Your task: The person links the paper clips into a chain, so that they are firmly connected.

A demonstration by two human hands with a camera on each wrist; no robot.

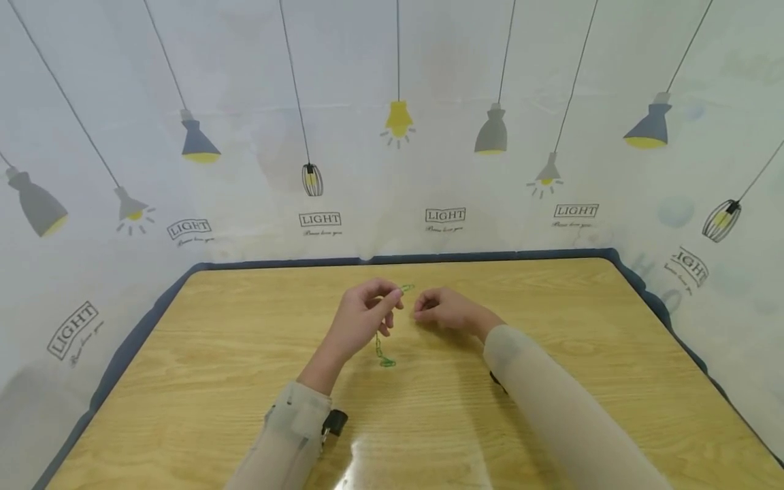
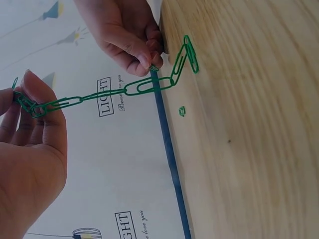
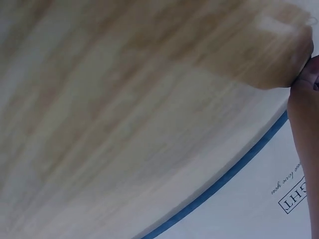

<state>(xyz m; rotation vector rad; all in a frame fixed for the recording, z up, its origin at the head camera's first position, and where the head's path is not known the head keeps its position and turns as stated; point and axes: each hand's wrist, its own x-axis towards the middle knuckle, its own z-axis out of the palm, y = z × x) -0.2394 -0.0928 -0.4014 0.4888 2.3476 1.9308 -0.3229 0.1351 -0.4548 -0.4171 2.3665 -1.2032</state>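
Observation:
In the head view my left hand (image 1: 367,313) is over the middle of the table, thumb and fingertips pinching one end of a chain of green paper clips (image 2: 104,93). Its lower part dangles beneath the hand, the bottom clip (image 1: 388,364) at or close to the tabletop. One clip (image 1: 407,288) juts from the fingertips toward the right. My right hand (image 1: 452,312), a little apart on the right, pinches a small green paper clip (image 2: 154,67), mostly covered by the fingers. The right wrist view shows only part of that hand (image 3: 305,124), at the edge, without the clip.
A small green object (image 2: 182,111), too small to make out, lies on the wooden table (image 1: 245,422). A dark blue border (image 1: 459,258) runs along the table's far edge, against a pale wall covering (image 1: 245,82) printed with lamps.

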